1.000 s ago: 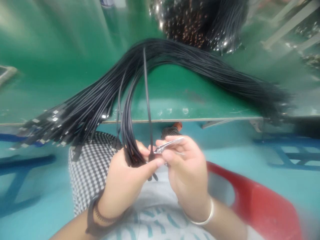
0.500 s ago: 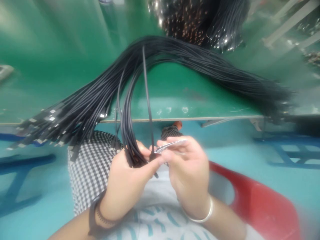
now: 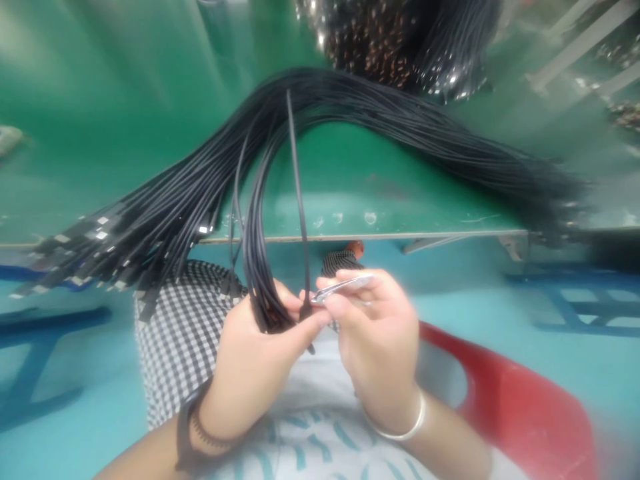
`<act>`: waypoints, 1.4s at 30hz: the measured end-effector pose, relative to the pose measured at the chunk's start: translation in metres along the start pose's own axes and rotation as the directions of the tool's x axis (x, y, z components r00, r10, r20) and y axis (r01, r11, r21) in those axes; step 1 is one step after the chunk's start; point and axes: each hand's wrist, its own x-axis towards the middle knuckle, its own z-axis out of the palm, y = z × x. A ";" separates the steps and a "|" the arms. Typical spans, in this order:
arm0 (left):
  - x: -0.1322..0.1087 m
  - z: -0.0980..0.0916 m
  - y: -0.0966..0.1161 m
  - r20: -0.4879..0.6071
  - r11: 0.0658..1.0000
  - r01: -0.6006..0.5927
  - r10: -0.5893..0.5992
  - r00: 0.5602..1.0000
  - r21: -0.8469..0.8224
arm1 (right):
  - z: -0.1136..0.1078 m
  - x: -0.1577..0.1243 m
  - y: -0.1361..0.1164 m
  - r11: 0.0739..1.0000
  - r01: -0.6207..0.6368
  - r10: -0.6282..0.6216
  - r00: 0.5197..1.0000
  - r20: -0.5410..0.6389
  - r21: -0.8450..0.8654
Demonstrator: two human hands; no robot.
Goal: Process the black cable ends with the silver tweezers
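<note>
My left hand (image 3: 255, 363) is closed around a thick bundle of black cables (image 3: 260, 267) in my lap. From there the bundle arches up over the green table (image 3: 350, 193) and fans out left and right. A black cable tie (image 3: 297, 200) stands up from the grip, its long tail pointing upward. My right hand (image 3: 377, 340) pinches a small silver metal clipper (image 3: 340, 288), whose tip rests at the tie's head beside my left thumb.
A heap of black cables with shiny plugs (image 3: 400, 40) lies at the back of the table. Metal-tipped cable ends (image 3: 95, 247) hang over the table edge at left. A red chair (image 3: 520, 407) is under me, and blue frame bars (image 3: 585, 307) stand on the teal floor.
Both hands have held their grip almost unmoved. The view shifted slightly, and the right hand edged a little to the right.
</note>
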 end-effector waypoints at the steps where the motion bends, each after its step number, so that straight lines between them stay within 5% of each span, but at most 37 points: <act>1: 0.000 0.000 0.000 0.001 1.000 -0.005 0.005 1.000 0.009 | 0.000 0.000 0.000 1.000 -0.003 0.003 1.000 0.006 0.000; 13: 0.000 -0.004 -0.004 0.072 0.995 0.065 -0.060 0.996 -0.071 | 0.000 -0.001 0.000 0.999 -0.027 0.026 0.999 -0.019 -0.028; 21: 0.002 -0.021 -0.002 0.315 0.888 0.244 -0.120 0.942 -0.390 | -0.011 0.005 0.002 0.921 0.350 -0.316 0.928 0.196 -0.173; 24: 0.002 -0.021 0.003 0.401 0.837 0.299 -0.105 0.910 -0.458 | -0.010 0.005 -0.001 0.888 0.405 -0.351 0.903 0.247 -0.217; 42: 0.002 -0.019 0.004 0.474 0.782 0.339 -0.064 0.878 -0.523 | -0.006 -0.003 0.004 0.940 0.289 -0.236 0.935 0.264 -0.180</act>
